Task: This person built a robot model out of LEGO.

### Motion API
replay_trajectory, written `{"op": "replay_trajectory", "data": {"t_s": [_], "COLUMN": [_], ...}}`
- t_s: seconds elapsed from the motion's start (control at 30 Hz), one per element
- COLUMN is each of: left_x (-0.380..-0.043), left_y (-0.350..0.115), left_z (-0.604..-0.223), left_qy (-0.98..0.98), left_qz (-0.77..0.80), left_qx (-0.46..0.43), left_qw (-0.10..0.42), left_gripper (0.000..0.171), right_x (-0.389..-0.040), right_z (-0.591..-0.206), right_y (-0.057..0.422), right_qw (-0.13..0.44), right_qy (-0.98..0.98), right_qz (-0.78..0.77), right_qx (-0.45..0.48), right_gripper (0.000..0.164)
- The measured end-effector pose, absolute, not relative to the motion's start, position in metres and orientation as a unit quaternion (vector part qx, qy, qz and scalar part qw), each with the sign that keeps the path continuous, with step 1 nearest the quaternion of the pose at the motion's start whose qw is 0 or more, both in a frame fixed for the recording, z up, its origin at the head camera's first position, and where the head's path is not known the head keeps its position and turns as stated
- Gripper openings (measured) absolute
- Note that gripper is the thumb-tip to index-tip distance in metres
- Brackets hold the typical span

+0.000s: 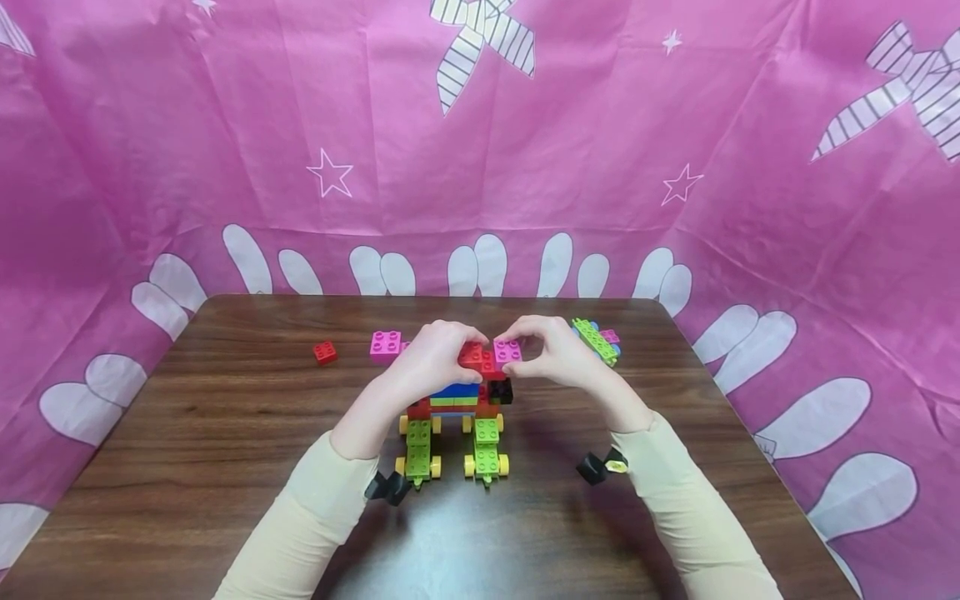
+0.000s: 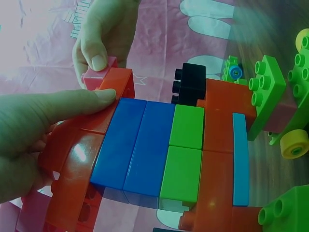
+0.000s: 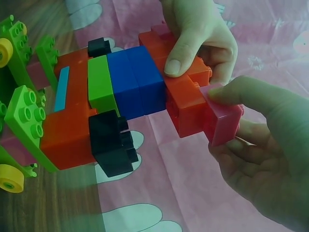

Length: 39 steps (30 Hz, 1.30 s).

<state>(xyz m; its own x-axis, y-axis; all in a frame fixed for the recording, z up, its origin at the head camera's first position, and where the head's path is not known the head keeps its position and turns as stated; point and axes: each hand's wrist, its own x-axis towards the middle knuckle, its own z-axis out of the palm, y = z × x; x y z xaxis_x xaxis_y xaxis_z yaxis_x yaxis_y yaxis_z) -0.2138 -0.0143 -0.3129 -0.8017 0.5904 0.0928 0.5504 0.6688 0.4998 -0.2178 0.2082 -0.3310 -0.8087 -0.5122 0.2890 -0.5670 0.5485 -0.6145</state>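
Observation:
A tall build of toy building bricks stands on the table, with blue bricks and green bricks in its middle. Red bricks form its top row. My left hand grips that row, thumb across the front face. At the row's right end, my right hand pinches a pink brick between thumb and fingers, the brick right against the red one. Black bricks stick out lower on the sides. Lime-green wheeled bases with yellow wheels carry the build.
Left of the build lie a loose red brick and a pink brick, the latter near my left hand. Behind my right forearm is a lime-green wheeled piece with blue wheels. A pink cloth hangs around the table's back and sides.

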Motion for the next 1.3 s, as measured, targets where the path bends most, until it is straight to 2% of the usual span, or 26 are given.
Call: {"op": "replay_trajectory", "data": {"t_s": [0.9, 1.3], "left_x": [-0.213, -0.2126], "left_y": [-0.0155, -0.0156], "left_z": [-0.314, -0.3118], "left_qy": [0.91, 0.91], "left_qz": [0.272, 0.269], "left_qx": [0.31, 0.312], "left_qw": [0.039, 0.043], "left_gripper": [0.047, 0.05], "right_x": [-0.2127, -0.2103], "right_z": [-0.3313, -0.3274], "right_y": [0.2059, 0.2045], "right_qw": [0.011, 0.017], "right_qy": [-0.887, -0.892], "right_qz": [0.377, 0.358], "right_qx": [0.267, 0.276], "right_gripper": [0.037, 0.039]}}
